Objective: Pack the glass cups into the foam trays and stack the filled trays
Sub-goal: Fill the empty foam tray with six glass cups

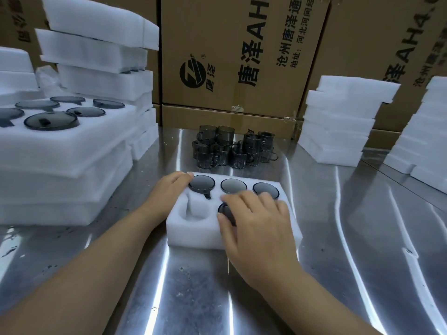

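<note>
The left hand (173, 189) curls over the far-left corner of the foam tray (193, 235), fingertips by the far-left cup (202, 183). The right hand (256, 223) pinches a smoked glass cup (226, 210), thumb and fingers round its rim, in the tray's near-middle pocket.

Foam tray (193, 235) plain white, same white on the foam stacks (338, 122); glass cups (225, 136) smoky dark grey, see-through. Tabletop (350, 238) silver metal with bright streaks and small dark specks. Cardboard boxes (217, 56) brown with black lettering and a round black logo.
</note>
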